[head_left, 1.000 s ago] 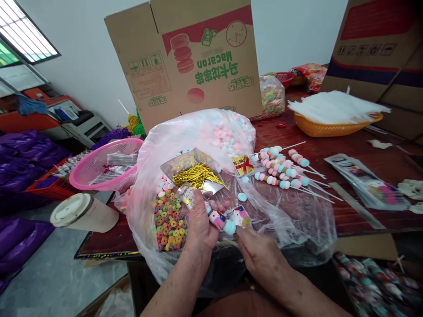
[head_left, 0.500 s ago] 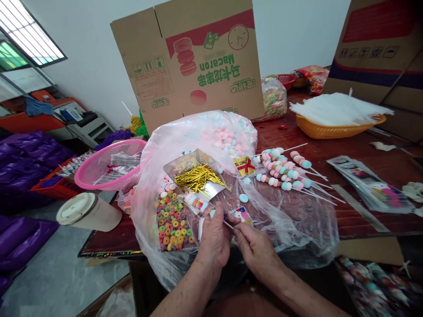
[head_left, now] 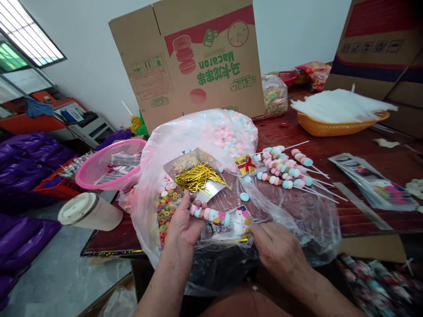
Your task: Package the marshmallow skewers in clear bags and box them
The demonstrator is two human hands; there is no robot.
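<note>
My left hand [head_left: 183,224] is closed on the left end of a small clear printed bag [head_left: 238,218] with a marshmallow skewer [head_left: 211,214] of pink, white and blue pieces inside it. My right hand [head_left: 276,246] pinches the bag's right end, near the table's front edge. Both hands rest over a big clear plastic bag [head_left: 297,220] spread on the dark red table [head_left: 357,149]. Just behind my hands sits a tray of gold twist ties [head_left: 197,175], with coloured ring candies [head_left: 165,211] to its left.
Several finished skewers [head_left: 284,169] lie right of centre. A pink basket [head_left: 109,165], a lidded paper cup [head_left: 89,211], a Macaron carton [head_left: 194,61], an orange basket of white sticks [head_left: 340,116] and flat printed bags [head_left: 373,182] surround the work spot.
The bagged skewer has turned to lie flat and horizontal. My left hand moved left along it and my right hand shifted right and down to the bag's other end.
</note>
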